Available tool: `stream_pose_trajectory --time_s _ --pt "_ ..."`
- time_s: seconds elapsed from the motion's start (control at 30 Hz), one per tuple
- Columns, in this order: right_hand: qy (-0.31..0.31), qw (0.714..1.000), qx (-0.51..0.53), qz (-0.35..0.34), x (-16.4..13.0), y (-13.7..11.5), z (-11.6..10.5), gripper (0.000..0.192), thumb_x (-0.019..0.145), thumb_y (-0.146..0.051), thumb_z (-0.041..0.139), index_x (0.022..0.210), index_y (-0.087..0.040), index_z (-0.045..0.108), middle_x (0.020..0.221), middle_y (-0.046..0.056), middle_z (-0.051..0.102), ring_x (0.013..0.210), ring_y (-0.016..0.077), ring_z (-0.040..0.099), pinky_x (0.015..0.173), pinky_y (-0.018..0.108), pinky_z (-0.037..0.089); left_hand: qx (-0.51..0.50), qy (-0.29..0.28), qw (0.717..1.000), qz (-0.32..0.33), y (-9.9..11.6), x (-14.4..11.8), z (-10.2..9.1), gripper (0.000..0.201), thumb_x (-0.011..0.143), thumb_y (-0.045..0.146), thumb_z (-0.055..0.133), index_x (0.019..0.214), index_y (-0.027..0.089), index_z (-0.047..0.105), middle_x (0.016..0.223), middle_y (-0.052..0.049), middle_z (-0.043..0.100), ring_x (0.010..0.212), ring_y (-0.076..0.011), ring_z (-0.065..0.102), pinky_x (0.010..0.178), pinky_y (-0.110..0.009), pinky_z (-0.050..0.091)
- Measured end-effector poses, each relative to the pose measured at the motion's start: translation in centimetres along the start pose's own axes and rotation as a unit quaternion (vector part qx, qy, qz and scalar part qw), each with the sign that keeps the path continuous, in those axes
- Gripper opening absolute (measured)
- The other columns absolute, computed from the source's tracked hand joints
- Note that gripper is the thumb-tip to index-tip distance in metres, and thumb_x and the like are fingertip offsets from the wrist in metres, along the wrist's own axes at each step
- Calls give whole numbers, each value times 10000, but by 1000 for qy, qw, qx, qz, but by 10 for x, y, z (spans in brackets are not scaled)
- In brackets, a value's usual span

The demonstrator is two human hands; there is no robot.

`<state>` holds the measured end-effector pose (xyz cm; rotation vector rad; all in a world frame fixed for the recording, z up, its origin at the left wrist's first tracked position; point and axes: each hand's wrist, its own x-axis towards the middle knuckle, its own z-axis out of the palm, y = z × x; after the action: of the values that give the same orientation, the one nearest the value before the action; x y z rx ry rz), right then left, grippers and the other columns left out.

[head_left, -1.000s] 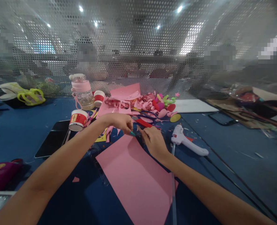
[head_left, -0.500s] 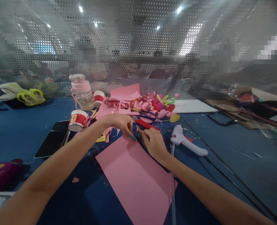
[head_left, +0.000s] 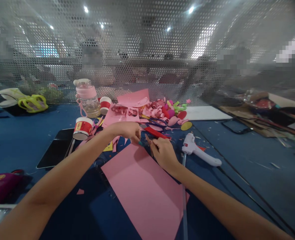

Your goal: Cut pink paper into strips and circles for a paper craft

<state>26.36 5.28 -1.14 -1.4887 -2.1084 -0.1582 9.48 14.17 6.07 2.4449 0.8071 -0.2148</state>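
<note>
A pink sheet of paper (head_left: pixel 147 186) lies at a slant on the blue table, its far corner near both hands. My left hand (head_left: pixel 132 130) is bent down with its fingers pinched just beyond that corner. A small teal spot shows at its fingertips; I cannot make out what it is. My right hand (head_left: pixel 163 151) is closed beside the sheet's right edge, forefinger pointing toward my left hand. Whatever it grips is hidden. Just behind the right hand lies a red strip-like object (head_left: pixel 157 132). A clear glue stick (head_left: pixel 184 200) crosses the sheet's right corner, leading up to a white glue gun (head_left: pixel 199 152).
Pink paper scraps (head_left: pixel 122 113) are heaped at the back. Left of them stand a water bottle (head_left: pixel 87 98) and a red-and-white paper cup (head_left: pixel 83 128). A black tablet-like slab (head_left: pixel 56 148) lies left. A cable (head_left: pixel 252 200) trails right; a perforated screen (head_left: pixel 147 73) stands behind.
My left fingertips have lifted slightly away from the sheet's far corner, and the teal spot has moved up a little. My right hand stays almost where it was.
</note>
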Motion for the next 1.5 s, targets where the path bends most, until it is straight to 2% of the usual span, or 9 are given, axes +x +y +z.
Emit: stream_pose_trajectory --time_s 0.23,0.33,0.47,0.63,0.9,1.03,1.23,1.5 --pt "0 1000 -20 2 0 0 1 394 900 -233 387 531 -183 516 522 31 541 543 154 480 572 271 281 49 23 998 -29 5 1 0 197 676 234 616 784 123 737 648 -21 672 555 -95 498 512 -180 315" --pt "-5 1000 -25 1 1 0 2 376 897 -226 402 543 -180 522 534 39 556 565 163 497 577 274 284 31 21 999 -17 8 -3 -2 223 628 227 678 830 154 737 678 -15 701 590 -110 552 519 -171 334" --pt "-5 1000 -27 1 1 0 2 374 896 -227 404 543 -181 517 539 41 552 573 166 494 585 274 290 -20 5 999 -25 5 -6 -4 371 529 143 731 899 155 715 727 -27 718 652 -148 618 518 -166 375" --pt "-8 1000 -7 5 0 -1 1 385 888 -209 404 513 -187 489 513 19 521 532 151 471 571 270 280 -51 -13 998 -31 5 -7 -5 373 507 97 740 874 159 709 736 -25 723 689 -162 637 551 -177 411" --pt "-5 1000 -6 0 0 -2 2 381 882 -204 410 510 -189 490 512 23 530 543 157 479 580 273 287 -27 15 999 3 8 -5 -3 159 610 171 697 766 160 725 723 -10 724 632 -121 601 545 -167 370" --pt "-3 1000 -7 -4 0 -2 1 381 888 -210 414 516 -187 494 520 25 540 553 158 493 586 274 289 9 26 1000 -10 3 -1 0 158 608 199 693 753 157 738 657 -19 705 576 -119 570 508 -173 351" --pt "2 999 -42 0 1 -1 2 386 911 -243 380 561 -183 530 554 44 567 584 169 507 612 280 287 56 60 995 -48 6 -1 2 235 613 359 703 701 145 742 593 -32 674 527 -118 519 488 -199 317" --pt "2 998 -62 2 2 -2 0 390 929 -268 351 600 -184 542 596 57 600 618 182 516 615 284 278 44 60 992 -98 9 0 4 186 595 308 676 668 145 728 550 -28 641 531 -132 542 486 -201 328"
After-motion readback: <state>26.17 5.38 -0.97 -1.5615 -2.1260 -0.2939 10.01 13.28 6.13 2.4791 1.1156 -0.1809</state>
